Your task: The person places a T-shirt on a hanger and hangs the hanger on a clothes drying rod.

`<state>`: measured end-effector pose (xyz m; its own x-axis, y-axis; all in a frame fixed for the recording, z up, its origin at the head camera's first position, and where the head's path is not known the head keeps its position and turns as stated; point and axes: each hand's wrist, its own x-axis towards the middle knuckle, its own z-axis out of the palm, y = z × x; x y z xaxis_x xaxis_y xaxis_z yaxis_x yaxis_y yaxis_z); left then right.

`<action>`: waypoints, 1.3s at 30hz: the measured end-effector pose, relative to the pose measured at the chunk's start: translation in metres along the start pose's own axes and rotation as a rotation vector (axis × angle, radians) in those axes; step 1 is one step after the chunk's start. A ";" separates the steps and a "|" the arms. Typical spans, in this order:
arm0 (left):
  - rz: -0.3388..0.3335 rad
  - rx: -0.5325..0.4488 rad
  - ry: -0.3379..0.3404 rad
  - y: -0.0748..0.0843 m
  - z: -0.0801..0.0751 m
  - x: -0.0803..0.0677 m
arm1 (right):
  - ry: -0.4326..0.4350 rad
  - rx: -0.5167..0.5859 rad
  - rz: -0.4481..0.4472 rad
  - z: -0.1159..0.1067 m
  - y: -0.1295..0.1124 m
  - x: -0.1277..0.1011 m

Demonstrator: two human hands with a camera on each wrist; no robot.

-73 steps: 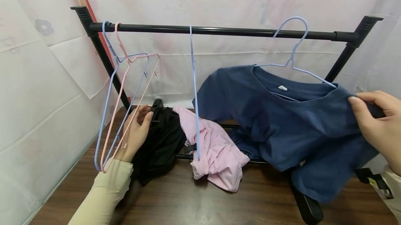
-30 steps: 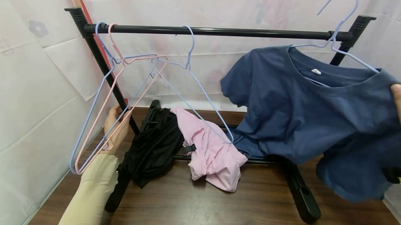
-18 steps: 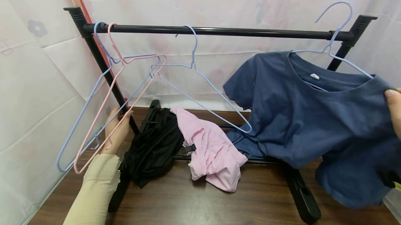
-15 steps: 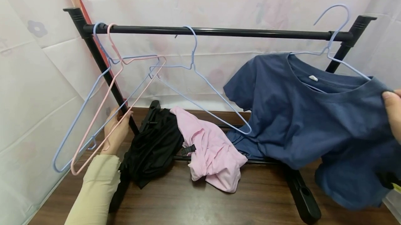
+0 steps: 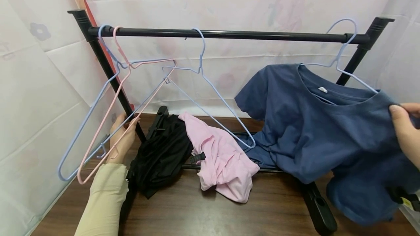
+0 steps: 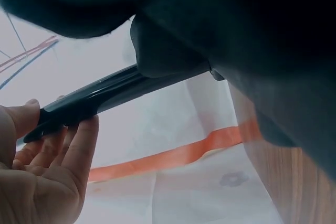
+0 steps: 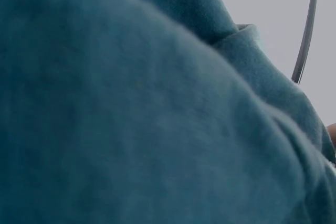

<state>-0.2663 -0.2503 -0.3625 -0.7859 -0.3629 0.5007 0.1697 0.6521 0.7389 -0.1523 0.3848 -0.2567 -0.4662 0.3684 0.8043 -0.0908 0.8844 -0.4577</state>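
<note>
At the right of the head view, my right hand [image 5: 407,130] pinches the shoulder of a blue T-shirt [image 5: 328,134] between thumb and fingers. The shirt is on a blue hanger [image 5: 338,61], whose hook now lies across the rack's top bar [image 5: 269,36], its tip seemingly behind it. My left hand [image 5: 123,141] holds the left post [image 5: 113,72] of the black clothes rack, seen past hanging hangers. In the left wrist view, thumb and fingertips [image 6: 86,135] close around that post. Blue cloth [image 7: 147,119] fills most of the right wrist view, hiding nearly all of the hand.
A blue hanger [image 5: 88,115] and a pink hanger [image 5: 98,134] hang at the bar's left end; another blue hanger [image 5: 210,82] hangs mid-bar. Black cloth [image 5: 160,152] and pink cloth [image 5: 226,159] lie over the lower rails. Brown wood [image 5: 197,214] lies beneath; white sheets surround the rack.
The right hand first carried the shirt and hanger up and right, hook above the bar, then down and slightly left. The left hand moved from beside the black cloth to the post. The mid-bar hanger swung round.
</note>
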 end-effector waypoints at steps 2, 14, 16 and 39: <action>-0.015 -0.002 -0.007 -0.001 0.001 0.001 | -0.002 0.027 0.004 -0.002 -0.009 -0.003; 0.038 -0.005 0.033 -0.006 0.002 -0.002 | -0.008 0.083 -0.032 -0.003 -0.021 -0.011; 0.018 -0.012 0.025 -0.005 0.002 -0.003 | -0.014 0.095 -0.028 -0.003 -0.021 -0.013; -0.112 0.033 -0.099 0.000 -0.005 -0.003 | -0.065 0.058 0.046 -0.007 -0.030 -0.025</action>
<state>-0.2612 -0.2524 -0.3619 -0.8538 -0.3681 0.3682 0.0594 0.6337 0.7713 -0.1318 0.3511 -0.2605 -0.5274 0.3871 0.7563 -0.1178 0.8482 -0.5163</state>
